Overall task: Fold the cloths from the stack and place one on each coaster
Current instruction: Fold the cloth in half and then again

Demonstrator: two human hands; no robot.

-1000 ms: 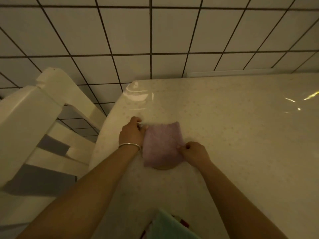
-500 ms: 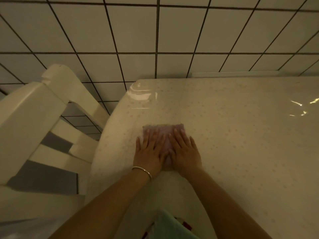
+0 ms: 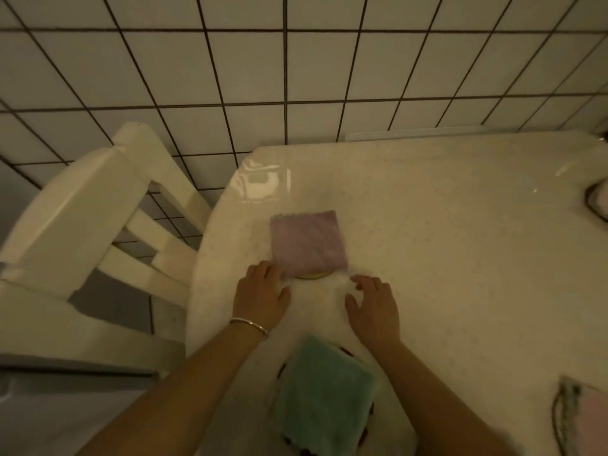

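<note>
No readable text, label, brand, number or sign is seen anywhere; the dim light leaves every surface unmarked.

Folded purple fleece cloth (image 3: 308,242) lies on round yellow coaster (image 3: 314,275), near left end of speckled white tabletop (image 3: 460,258). Folded green fleece cloth (image 3: 325,394) nearer the person. Both hands between the cloths. White wooden chair (image 3: 82,225) left of tabletop.
</note>
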